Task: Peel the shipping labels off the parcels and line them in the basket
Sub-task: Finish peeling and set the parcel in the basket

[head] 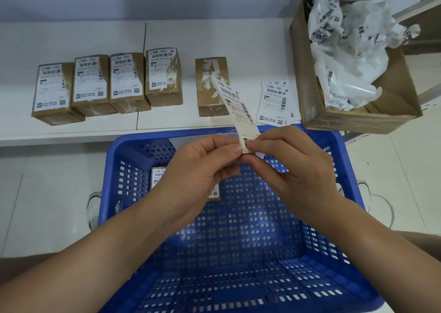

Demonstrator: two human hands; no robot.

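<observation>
Both hands meet above the far rim of the blue basket (112,160), each pinching the near end of one label (238,107). The left hand (202,167) pinches it from the left, the right hand (288,160) from the right, thumbs and forefingers closed on the paper. The label runs up and away from the pinch, its far end hanging free over the stripped parcel (212,86) on the shelf (214,38).

Risks, as judged: the sticky side may fold onto itself or cling to the fingertips, since most of the strip is unsupported. A pull from opposite sides could tear the near end.

Four labelled parcels (107,83) stand in a row toward the shelf's left end. One parcel (160,176) lies in the basket, partly hidden by the left hand. Flat labels (274,103) lie at the shelf's front edge beside a cardboard box (358,119) of crumpled paper.
</observation>
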